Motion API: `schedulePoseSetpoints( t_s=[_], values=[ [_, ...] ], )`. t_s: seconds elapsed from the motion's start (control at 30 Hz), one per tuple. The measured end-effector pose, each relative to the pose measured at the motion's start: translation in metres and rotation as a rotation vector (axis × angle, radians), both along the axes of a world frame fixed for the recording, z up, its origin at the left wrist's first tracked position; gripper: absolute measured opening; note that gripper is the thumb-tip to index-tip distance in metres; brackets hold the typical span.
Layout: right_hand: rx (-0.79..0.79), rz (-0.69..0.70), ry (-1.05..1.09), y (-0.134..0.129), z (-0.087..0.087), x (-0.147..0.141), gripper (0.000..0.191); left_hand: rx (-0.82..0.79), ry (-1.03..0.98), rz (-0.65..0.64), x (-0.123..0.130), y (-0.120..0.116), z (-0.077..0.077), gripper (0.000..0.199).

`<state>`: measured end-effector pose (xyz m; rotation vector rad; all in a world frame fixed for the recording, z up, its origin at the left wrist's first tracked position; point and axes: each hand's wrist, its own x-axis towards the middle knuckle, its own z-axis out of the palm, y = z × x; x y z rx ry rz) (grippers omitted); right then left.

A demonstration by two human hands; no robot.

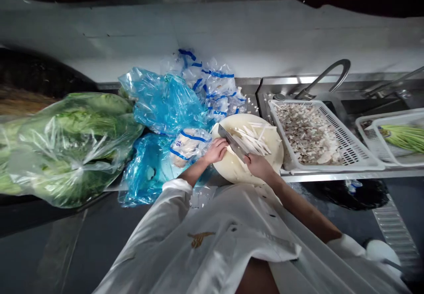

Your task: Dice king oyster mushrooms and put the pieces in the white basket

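Observation:
My right hand (260, 167) is wrapped round the handle of a cleaver (233, 144), its broad blade slanting up and left across a round cutting board (222, 171). On the board's left side, my left hand (217, 150) is curled with the fingertips close to the blade; whatever lies under them is hidden. Long white strips of a cut vegetable or mushroom (253, 139) lie in a loose pile to the right of the blade. A clear packet with blue bands (188, 146), pale pieces inside, sits just left of my left hand.
Blue plastic bags (168, 102) and crumpled clear wrappers (215, 82) lie behind and left. A large clear bag of leafy greens (79, 148) fills the left. Rightward stand a white basket (356, 152) of small chopped pieces, a tap (344, 71) and a container of green stalks (406, 137).

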<state>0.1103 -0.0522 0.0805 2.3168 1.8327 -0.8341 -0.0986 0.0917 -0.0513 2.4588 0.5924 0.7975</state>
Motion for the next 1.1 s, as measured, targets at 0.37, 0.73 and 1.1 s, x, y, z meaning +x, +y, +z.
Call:
schedulePoseSetpoints(
  t_s=[0.37,0.73,1.1],
  values=[
    [-0.032,0.028,0.063,-0.029,-0.001,0.023,0.04,-0.071,0.011,-0.025,0.002,-0.003,-0.011,0.03],
    [0.124,-0.124,0.191,-0.035,-0.014,0.036,0.043,0.016,0.09,0.033,-0.004,-0.015,-0.002,0.026],
    [0.159,-0.195,0.207,-0.073,-0.007,0.046,0.039,-0.079,0.136,0.141,-0.01,-0.02,0.0,0.043]
  ],
)
